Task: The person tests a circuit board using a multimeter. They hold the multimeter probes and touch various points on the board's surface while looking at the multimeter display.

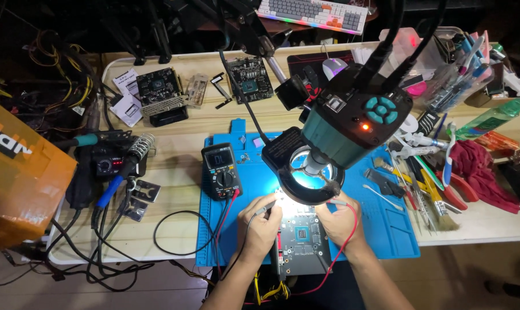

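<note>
A dark circuit board (302, 241) lies on the front of a blue work mat (380, 229), partly under a teal microscope head with a lit ring light (312, 178). My left hand (261, 225) grips a black test probe (267, 208) with its tip at the board's top left. My right hand (339, 217) grips a red-wired test probe (336, 202) at the board's top right. The probe tips are hidden under the ring light. Black and red leads run to a black multimeter (221, 171) on the mat's left.
A soldering iron in its stand (135, 154) and tangled cables sit to the left, beside an orange box (18, 178). Screwdrivers, tweezers, brushes and a red cloth (478, 172) crowd the right. Two other boards (158, 86) and a keyboard (312, 12) lie at the back.
</note>
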